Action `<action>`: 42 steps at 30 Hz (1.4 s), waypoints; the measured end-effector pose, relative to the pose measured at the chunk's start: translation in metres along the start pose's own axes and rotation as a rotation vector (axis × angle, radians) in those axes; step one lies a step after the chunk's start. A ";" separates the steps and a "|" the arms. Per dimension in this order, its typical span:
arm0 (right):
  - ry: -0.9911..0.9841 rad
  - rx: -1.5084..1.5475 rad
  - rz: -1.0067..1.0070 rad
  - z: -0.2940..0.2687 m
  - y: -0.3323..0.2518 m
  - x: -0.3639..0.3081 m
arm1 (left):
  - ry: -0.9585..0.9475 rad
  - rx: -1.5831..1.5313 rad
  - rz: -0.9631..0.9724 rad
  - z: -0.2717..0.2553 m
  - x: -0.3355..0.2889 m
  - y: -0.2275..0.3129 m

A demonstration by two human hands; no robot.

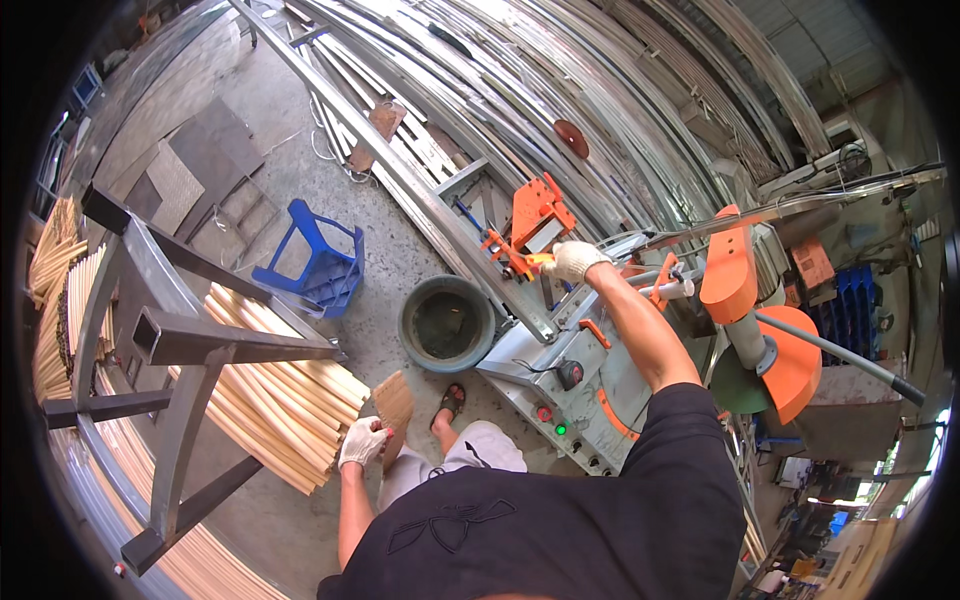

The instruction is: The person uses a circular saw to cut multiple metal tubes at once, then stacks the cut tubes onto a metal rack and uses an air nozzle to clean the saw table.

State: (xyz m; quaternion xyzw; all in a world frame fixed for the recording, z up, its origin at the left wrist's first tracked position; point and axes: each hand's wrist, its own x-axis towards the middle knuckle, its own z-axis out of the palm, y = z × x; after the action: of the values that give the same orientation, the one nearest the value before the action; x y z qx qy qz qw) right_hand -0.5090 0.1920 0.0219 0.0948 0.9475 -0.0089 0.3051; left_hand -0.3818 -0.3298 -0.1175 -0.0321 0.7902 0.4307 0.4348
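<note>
My right hand (575,262), in a white knit glove, reaches out over the grey machine bench. Its fingers close around a yellow-orange handle (540,260) beside an orange clamp-like fixture (540,212). Low at my left side is my left hand (360,442), also gloved, with its fingers curled in. A small red tip shows at those fingers, but what they hold is too small to name. Next to that hand stands a flat brown board (394,402). The grey metal machine (570,365) carries an orange rounded guard (727,265) and a lit green button (560,430).
A dark round tub (447,325) stands before the machine. Bundled pale yellow rods (270,385) lie left, behind a dark steel frame (190,340). Farther off are an overturned blue stool (318,265) and long metal profiles (620,110). A long lever (850,358) juts out at right.
</note>
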 end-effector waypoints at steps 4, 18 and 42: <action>-0.007 -0.041 0.019 -0.015 -0.007 0.028 | -0.028 0.026 -0.004 0.001 0.002 -0.006; 0.087 -0.064 -0.058 0.020 -0.023 0.086 | 0.054 -0.097 -0.117 0.007 -0.016 -0.040; 0.316 -0.029 0.191 0.003 0.017 0.123 | 0.019 -0.137 -0.112 0.027 -0.022 -0.017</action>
State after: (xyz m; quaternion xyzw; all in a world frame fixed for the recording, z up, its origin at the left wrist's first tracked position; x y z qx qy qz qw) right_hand -0.6017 0.2293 -0.0514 0.1799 0.9704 0.0488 0.1535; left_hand -0.3433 -0.3286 -0.1199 -0.1098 0.7600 0.4583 0.4476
